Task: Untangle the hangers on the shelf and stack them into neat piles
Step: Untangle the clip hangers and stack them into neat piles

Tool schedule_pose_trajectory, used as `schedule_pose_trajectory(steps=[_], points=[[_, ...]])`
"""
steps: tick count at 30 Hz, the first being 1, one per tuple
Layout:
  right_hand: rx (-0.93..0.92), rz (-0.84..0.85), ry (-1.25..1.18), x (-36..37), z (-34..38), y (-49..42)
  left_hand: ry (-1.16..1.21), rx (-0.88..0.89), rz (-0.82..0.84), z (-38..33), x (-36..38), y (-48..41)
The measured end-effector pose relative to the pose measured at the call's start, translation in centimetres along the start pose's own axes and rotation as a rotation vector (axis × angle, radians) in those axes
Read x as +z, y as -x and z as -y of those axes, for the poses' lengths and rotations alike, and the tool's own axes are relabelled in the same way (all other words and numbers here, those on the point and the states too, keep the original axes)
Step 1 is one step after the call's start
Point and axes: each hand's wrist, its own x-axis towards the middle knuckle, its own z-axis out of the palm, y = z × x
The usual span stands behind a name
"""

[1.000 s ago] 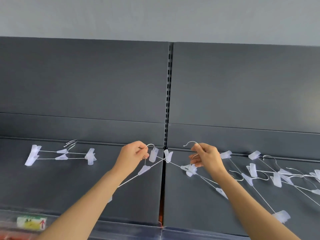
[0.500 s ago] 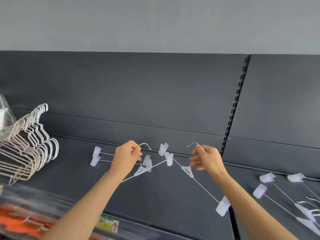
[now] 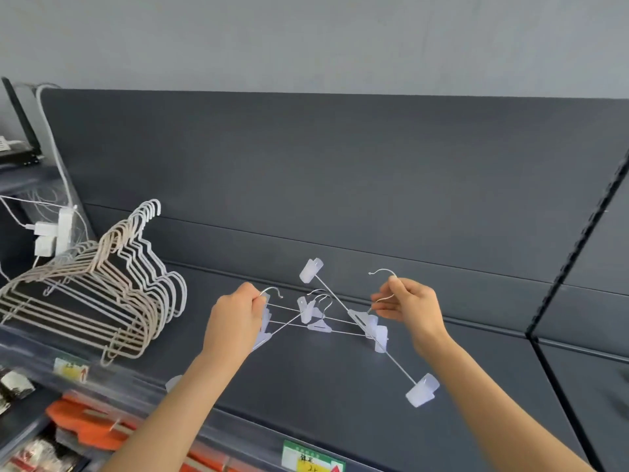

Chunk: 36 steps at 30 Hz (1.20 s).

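Note:
My left hand (image 3: 235,318) grips the hook of one thin wire clip hanger (image 3: 282,327) above the dark grey shelf (image 3: 323,396). My right hand (image 3: 408,306) pinches the hook of a second clip hanger (image 3: 391,356), which hangs tilted with one clear clip up at the back and one low near the shelf front. The two held hangers cross in the air. Just behind them a small pile of clip hangers (image 3: 318,316) lies on the shelf between my hands.
A leaning stack of beige and white wire hangers (image 3: 102,287) fills the shelf's left end. White plugs and cables (image 3: 51,233) hang at far left. An upright slotted rail (image 3: 575,240) divides the shelf at right. Orange packaged goods (image 3: 85,424) lie on the shelf below.
The view has swung left, bringing the beige hanger stack into sight. Both hands carried their hangers left over the small pile, and the right hand's hanger has swung more steeply.

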Motion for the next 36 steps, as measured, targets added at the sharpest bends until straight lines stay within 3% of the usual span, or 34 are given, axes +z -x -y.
schedule_pose_trajectory(steps=[4, 13, 24, 27, 30, 36], points=[[0.027, 0.038, 0.073, 1.5, -0.5, -1.6, -0.062, -0.066, -0.038, 2.0, -1.3, -0.6], [0.298, 0.34, 0.269, 7.4, -3.9, -4.8, -0.148, -0.1, 0.028, 3.2, -0.9, -0.7], [0.419, 0.267, 0.121, 10.2, -6.3, -7.3, -0.149, -0.061, -0.014, 2.6, -0.1, -2.0], [0.367, 0.27, 0.197, 9.4, -6.2, -7.4, -0.156, -0.06, 0.055, 1.6, 0.7, -2.5], [0.202, 0.273, 0.364, 8.3, -5.3, -5.8, -0.153, -0.051, 0.146, 0.3, 2.1, -3.1], [0.045, 0.523, 0.434, 7.1, -4.6, 2.4, -0.2, -0.047, 0.249, -2.9, 5.4, -4.2]])
